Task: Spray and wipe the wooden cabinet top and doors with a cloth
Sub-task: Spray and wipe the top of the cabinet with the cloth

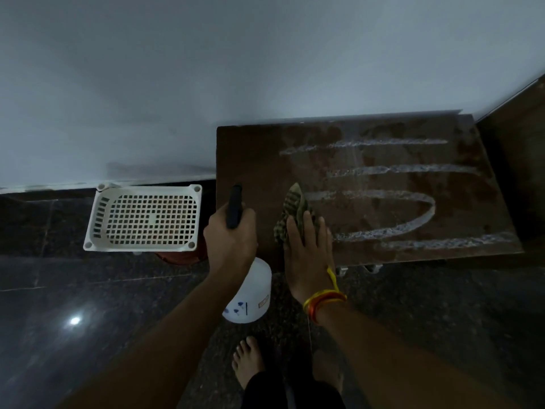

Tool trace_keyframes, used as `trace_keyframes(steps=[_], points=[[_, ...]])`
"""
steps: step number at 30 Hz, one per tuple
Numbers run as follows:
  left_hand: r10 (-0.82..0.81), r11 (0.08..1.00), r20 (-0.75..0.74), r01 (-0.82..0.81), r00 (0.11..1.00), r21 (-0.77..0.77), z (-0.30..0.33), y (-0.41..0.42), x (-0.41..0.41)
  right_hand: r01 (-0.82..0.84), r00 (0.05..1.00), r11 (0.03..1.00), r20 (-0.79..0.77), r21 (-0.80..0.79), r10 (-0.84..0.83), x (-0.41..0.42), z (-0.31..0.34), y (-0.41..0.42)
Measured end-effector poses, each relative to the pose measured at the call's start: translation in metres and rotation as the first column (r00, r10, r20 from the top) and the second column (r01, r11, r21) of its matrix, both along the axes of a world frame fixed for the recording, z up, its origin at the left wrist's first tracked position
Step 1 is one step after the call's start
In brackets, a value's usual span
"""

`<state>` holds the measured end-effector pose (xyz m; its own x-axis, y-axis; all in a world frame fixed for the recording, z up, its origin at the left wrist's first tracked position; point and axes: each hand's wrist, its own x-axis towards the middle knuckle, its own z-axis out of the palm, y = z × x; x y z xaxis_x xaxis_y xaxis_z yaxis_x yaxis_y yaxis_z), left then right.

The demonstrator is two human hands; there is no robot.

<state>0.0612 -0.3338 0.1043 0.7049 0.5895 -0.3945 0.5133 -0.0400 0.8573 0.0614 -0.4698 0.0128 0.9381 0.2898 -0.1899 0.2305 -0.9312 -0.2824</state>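
At nine o'clock a white basket (144, 218) sits on the floor, off the cabinet top (253, 160). The left hand (231, 236) holds the spray bottle (250, 293) in a closed grip, clear of the edge. At centre the right hand (308, 249), fingers flat, presses the cloth (292, 211) onto the wet streaks (383, 169), probably to wipe toward three o'clock.

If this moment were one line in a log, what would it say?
left hand: grips spray bottle | right hand: presses cloth flat on cabinet top | foam streaks: unwiped

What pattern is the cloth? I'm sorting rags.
The cloth is checked, dull green and dark, seen in the head view under the right hand.
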Motion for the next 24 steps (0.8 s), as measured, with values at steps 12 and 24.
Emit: trace_keyframes(steps=[12, 24], points=[[0.0, 1.0, -0.008, 0.0, 1.0, 0.013, 0.007, 0.002, 0.026, 0.017, 0.999, 1.0, 0.043, -0.005, -0.017, 0.056, -0.005, 0.013], [-0.022, 0.996, 0.048, 0.018, 0.999, 0.09, 0.019, -0.001, 0.053, 0.017, 1.0, 0.999, -0.006, -0.047, -0.017, 0.029, -0.002, 0.003]])
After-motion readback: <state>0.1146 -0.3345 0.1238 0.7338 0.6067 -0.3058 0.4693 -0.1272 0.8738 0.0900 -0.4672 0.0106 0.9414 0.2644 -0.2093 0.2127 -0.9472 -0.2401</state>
